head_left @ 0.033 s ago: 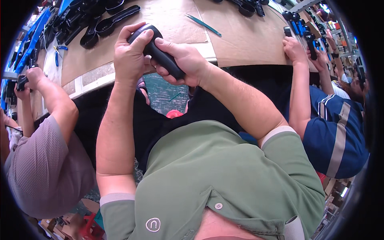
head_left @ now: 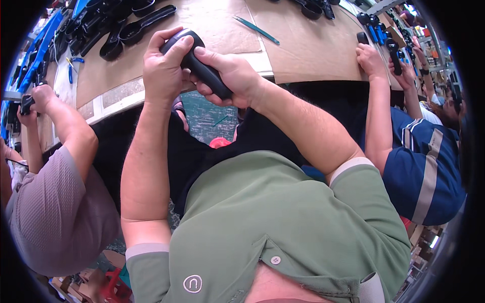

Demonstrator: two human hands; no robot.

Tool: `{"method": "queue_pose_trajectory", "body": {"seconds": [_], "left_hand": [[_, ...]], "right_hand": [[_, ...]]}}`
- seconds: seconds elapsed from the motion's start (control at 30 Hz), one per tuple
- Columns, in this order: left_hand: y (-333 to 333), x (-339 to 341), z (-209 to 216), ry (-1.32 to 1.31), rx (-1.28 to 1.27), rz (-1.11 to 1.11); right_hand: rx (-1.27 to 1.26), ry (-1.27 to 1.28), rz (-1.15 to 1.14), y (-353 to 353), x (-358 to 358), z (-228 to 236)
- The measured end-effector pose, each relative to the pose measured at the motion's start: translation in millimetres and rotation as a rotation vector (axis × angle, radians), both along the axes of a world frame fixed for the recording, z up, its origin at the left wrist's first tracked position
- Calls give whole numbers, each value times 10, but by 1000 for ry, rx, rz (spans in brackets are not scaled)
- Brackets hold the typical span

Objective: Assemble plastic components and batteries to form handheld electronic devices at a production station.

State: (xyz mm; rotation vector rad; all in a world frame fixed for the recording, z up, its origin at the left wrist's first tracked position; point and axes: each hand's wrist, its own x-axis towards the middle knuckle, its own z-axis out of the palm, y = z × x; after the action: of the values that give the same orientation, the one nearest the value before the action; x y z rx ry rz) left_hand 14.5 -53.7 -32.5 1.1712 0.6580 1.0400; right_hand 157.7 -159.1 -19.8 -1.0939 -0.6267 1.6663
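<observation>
Both my hands hold a black handheld device housing (head_left: pixel 206 71) with a rounded head and a long smooth handle, slanting down to the right above the table's near edge. My left hand (head_left: pixel 164 68) wraps round the head end, its thumb pressed on top. Gripping the handle is my right hand (head_left: pixel 235 76), with its thumb along the upper side and fingers curled beneath. The underside of the housing is hidden by my fingers. Beyond my hands lie several black half-shells (head_left: pixel 146 26), each with a round end and an elongated handle.
Teal tweezers (head_left: pixel 256 30) lie on the brown cardboard table cover (head_left: pixel 308 53). Blue-handled pliers (head_left: pixel 70 70) are at the left. A co-worker in grey (head_left: pixel 55 202) sits at my left and another in navy (head_left: pixel 419 166) at my right, each handling black parts. More black pieces (head_left: pixel 311 10) lie at the far side.
</observation>
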Motion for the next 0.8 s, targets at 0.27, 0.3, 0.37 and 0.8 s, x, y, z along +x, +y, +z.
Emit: {"method": "queue_pose_trajectory", "body": {"seconds": [0.27, 0.3, 0.37, 0.8], "left_hand": [[104, 19, -51, -86, -64, -23], [124, 18, -63, -98, -73, -38], [135, 28, -72, -109, -83, -56], [102, -165, -23, -171, -28, -164]], "right_hand": [[-97, 102, -91, 9, -124, 162], [-101, 193, -104, -5, -136, 177], [-106, 285, -120, -22, -156, 200], [137, -668, -37, -48, -215, 185]]}}
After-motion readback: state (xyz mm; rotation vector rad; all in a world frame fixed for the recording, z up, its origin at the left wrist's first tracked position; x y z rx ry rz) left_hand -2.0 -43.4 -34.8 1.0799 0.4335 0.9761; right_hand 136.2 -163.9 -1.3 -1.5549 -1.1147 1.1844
